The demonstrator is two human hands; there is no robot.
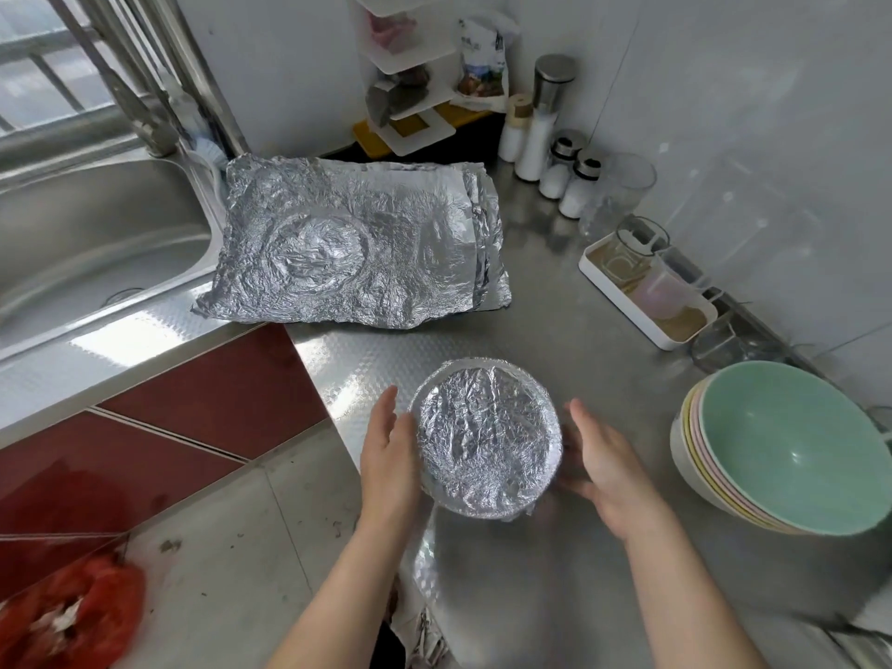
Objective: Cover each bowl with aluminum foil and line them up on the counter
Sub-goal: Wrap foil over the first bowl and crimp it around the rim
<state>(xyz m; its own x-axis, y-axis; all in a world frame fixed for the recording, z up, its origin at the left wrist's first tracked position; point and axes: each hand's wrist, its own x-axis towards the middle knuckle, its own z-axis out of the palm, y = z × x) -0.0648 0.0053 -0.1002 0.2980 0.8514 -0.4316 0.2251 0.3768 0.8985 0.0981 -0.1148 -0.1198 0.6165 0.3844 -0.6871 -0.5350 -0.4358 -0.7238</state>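
Now the foil-covered bowl [485, 437] sits on the steel counter [555, 330] near its front edge. The left hand [388, 456] is at its 9 o'clock, fingers straight and palm laid against the foil rim, while the right hand [606, 468] is at its 3 o'clock, fingers straight and loosely spread, just beside the rim, though contact cannot be told. A pile of crinkled foil sheets [357, 243] lies at the bowl's 11 o'clock beside the sink [96, 243], and a stack of uncovered bowls [791, 446], green on top, stands at 3 o'clock beyond the right hand.
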